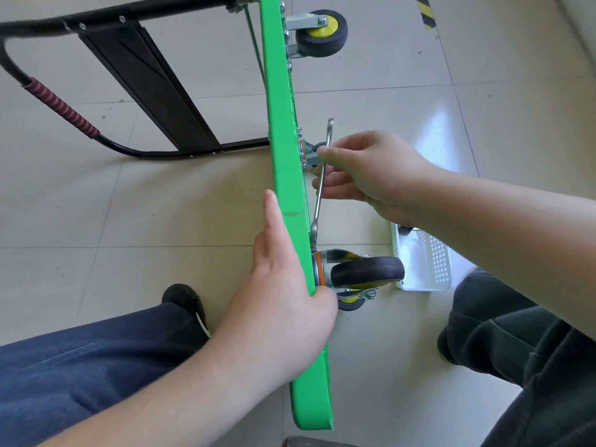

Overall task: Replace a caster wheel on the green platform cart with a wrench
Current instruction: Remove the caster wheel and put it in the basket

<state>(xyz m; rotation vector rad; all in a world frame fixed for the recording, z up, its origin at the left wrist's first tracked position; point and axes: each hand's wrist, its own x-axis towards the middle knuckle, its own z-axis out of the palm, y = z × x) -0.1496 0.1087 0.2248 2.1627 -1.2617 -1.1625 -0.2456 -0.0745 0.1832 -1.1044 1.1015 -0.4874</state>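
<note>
The green platform cart [283,130] stands on its edge on the tiled floor, with its wheels pointing right. My left hand [283,285] grips the upper edge of the deck, thumb curled over beside the near caster wheel [367,271]. My right hand [364,174] pinches a silver wrench [321,191] by its shaft. The wrench's lower end sits at the mounting plate just above the near caster. A middle caster [314,153] is mostly hidden behind my fingers. A far caster [321,32] with a yellow hub sits at the top.
The cart's black folding handle [142,79] with a red grip lies on the floor to the left. A white plastic basket [422,262] lies on the floor right of the near caster. My legs are at both lower corners. A yellow-black striped post [425,11] stands far right.
</note>
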